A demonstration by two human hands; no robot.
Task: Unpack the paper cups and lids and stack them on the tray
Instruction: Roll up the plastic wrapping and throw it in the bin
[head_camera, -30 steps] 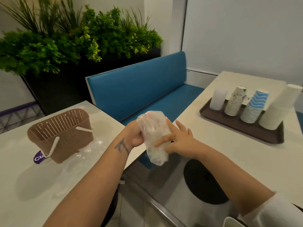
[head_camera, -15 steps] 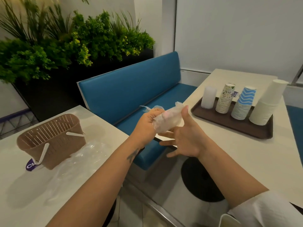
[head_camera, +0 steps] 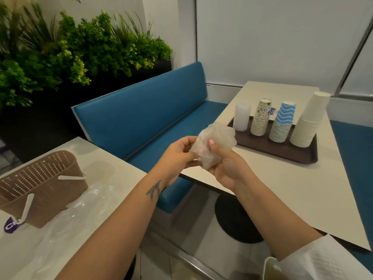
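Since a moment ago, both hands' grip has closed, left hand (head_camera: 177, 156) and right hand (head_camera: 226, 166) crumpling the plastic wrapper (head_camera: 217, 141).

We see one view only: head camera, facing forward and down, close over our hands (head_camera: 203, 158), tray (head_camera: 302, 156) farther right.

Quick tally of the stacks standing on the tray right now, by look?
Translucent white lid stack: 1
Floral-print cup stack: 1
Blue zigzag cup stack: 1
Plain white cup stack: 1
Total on the brown tray: 4 stacks
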